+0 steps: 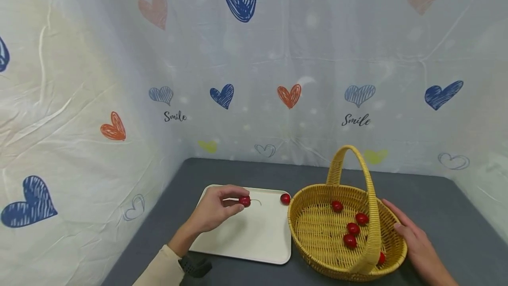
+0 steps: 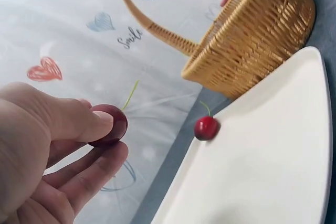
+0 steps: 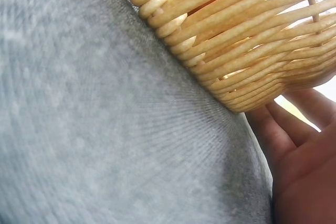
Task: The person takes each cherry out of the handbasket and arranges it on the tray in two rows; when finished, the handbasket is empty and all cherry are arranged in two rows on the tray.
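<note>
My left hand (image 1: 216, 208) (image 2: 63, 145) pinches a red cherry (image 1: 244, 201) (image 2: 110, 125) with a thin stem between thumb and fingers, just above the white tray (image 1: 254, 237) (image 2: 262, 166). A second cherry (image 1: 285, 198) (image 2: 206, 128) lies on the tray's far right corner, next to the wicker basket (image 1: 317, 257) (image 2: 252, 40) (image 3: 247, 40). Several cherries (image 1: 352, 228) lie inside the basket. My right hand (image 1: 414, 237) (image 3: 302, 156) rests with straight fingers against the basket's right outer wall.
The tray and basket stand on a grey table (image 1: 436, 206) (image 3: 105, 129). A white cloth printed with hearts (image 1: 254, 78) closes off the back and both sides. The basket's tall handle (image 1: 359, 189) arches over its middle.
</note>
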`<move>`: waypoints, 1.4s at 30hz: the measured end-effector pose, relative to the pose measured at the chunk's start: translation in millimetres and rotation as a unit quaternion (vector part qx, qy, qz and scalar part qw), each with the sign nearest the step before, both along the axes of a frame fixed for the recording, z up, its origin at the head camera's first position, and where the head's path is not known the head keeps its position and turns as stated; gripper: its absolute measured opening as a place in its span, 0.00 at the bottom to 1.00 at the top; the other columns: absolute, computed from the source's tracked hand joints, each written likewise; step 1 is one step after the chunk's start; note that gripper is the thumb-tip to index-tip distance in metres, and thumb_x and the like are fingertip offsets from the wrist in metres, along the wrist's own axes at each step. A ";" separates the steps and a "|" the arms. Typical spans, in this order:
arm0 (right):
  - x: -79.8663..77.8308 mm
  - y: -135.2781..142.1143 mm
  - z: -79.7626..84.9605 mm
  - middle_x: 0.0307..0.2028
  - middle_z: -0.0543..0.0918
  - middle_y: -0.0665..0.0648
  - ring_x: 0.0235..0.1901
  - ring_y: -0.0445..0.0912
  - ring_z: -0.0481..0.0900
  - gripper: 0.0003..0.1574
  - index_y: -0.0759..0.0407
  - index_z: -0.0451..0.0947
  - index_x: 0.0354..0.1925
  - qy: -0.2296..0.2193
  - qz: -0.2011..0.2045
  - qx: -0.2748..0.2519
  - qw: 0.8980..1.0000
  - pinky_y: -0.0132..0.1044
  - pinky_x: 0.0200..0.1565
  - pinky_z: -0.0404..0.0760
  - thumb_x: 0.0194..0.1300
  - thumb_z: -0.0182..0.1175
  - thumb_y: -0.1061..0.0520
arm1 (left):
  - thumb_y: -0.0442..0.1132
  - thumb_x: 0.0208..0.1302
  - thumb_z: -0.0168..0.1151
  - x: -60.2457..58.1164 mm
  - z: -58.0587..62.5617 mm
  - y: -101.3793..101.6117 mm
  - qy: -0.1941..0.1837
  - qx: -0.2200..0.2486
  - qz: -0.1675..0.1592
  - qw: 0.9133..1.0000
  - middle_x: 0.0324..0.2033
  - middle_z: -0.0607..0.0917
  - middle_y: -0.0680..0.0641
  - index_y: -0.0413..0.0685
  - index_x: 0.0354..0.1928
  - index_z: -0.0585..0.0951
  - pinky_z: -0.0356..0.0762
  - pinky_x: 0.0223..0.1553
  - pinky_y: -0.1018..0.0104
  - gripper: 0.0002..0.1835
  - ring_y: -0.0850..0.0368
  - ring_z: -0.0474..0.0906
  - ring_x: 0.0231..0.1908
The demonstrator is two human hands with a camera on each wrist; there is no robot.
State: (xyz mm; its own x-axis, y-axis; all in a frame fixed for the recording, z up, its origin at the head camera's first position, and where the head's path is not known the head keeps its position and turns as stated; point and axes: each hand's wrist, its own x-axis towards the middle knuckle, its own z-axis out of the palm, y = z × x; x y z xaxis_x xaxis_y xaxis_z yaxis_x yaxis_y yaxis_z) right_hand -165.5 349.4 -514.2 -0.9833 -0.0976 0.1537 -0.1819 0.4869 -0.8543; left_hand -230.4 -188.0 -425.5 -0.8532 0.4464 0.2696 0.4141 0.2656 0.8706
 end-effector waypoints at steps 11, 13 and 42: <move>1.3 0.0 -0.7 0.71 0.58 0.22 0.60 0.07 0.60 0.35 0.45 0.49 0.90 -0.021 -0.011 -0.002 1.000 0.15 0.51 0.76 0.93 0.36 0.46 | 0.24 0.68 0.73 -32.1 -19.0 25.2 0.015 -0.067 0.037 0.997 0.53 0.92 0.44 0.38 0.58 0.89 0.91 0.55 0.64 0.18 0.47 0.91 0.55; 1.3 -0.4 -0.6 0.71 0.59 0.22 0.60 0.07 0.60 0.35 0.45 0.49 0.90 -0.020 -0.010 -0.006 1.000 0.15 0.51 0.77 0.93 0.36 0.46 | 0.24 0.67 0.73 -38.0 -23.1 30.9 0.017 -0.075 0.042 0.996 0.52 0.92 0.44 0.38 0.58 0.90 0.91 0.54 0.65 0.17 0.48 0.91 0.55; 1.4 -2.9 0.6 0.71 0.60 0.20 0.62 0.07 0.59 0.34 0.44 0.53 0.89 0.002 -0.022 0.006 1.000 0.10 0.53 0.69 0.93 0.37 0.47 | 0.25 0.71 0.68 -70.4 -67.3 76.5 0.072 -0.209 0.101 0.970 0.51 0.93 0.46 0.44 0.62 0.88 0.90 0.51 0.61 0.20 0.55 0.88 0.48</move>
State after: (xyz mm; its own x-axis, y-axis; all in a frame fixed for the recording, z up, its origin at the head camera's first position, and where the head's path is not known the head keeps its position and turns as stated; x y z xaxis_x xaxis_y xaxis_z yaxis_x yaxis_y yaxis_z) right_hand -164.2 346.5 -513.6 -0.9859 -0.0556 0.1577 -0.1641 0.5047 -0.8476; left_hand -300.7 -111.6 -492.9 -0.9015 0.3699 0.2245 0.4264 0.6711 0.6065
